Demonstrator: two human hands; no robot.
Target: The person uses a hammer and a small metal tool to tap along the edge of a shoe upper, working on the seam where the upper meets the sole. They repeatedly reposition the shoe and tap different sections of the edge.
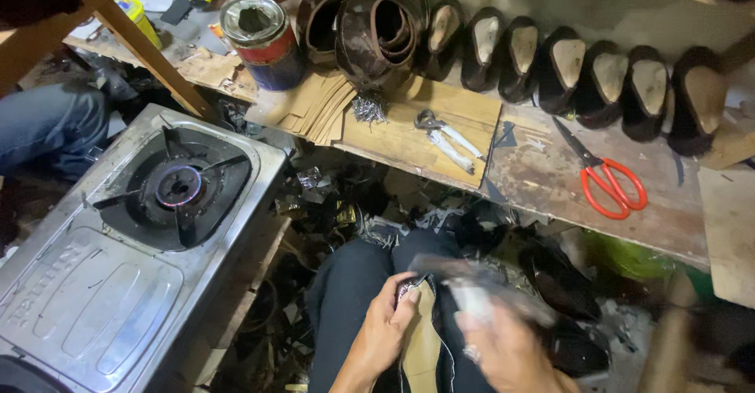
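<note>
**Shoe held on the lap, stove lit to the left**

Nearest the camera: both hands over the lap. Left hand (385, 326) fingers curled narrow, thumb and fingertips pinching the dark edge of a shoe upper (422, 314) whose tan insole faces up. The shoe lies between the two hands, resting against the knees. Right hand (503, 350) is motion-blurred; it seems wrapped round a tool or part of the shoe, but I cannot tell what it holds or how tightly. A ring shows on one finger.

Pose: left wrist comes up from the bottom edge, palm turned inward toward the shoe. Right forearm enters from lower right, hand tilted over the shoe's far side.

Around the hands: up and left of the left hand, a gas stove (181, 185) with a small flame at the burner. Beyond the hands, on the bench (543, 181), lie pincers (447, 135); further right, red scissors (605, 177). A tin (263, 41) stands at the bench's far left, a row of lasted shoes (598, 75) along the back.

Risks, as judged:
- Lit burner near scraps on the floor; loose offcuts could catch.
- Blurred fast right hand beside pinching left fingers; a slip could strike them.
- Narrow pinch on the edge may lose the upper.
</note>
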